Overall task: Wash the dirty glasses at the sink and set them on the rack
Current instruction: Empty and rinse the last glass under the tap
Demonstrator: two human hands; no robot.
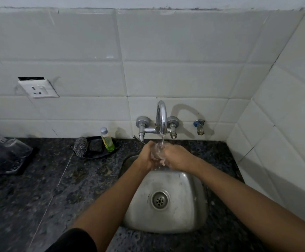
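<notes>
Gripping a clear drinking glass [158, 153] between our left hand [148, 155] and right hand [177, 157], fingers curled round it, we hold it under the chrome tap's [161, 117] stream, above the steel sink's [193, 180] far edge.

A clear glass [158, 153] sat under running water above the steel sink [166, 202]; more clear glasses [7, 146] stood far left.

I note two bare forearms, no rings or watch visible; short black fabric sleeve [75, 240] on left upper arm.
</notes>
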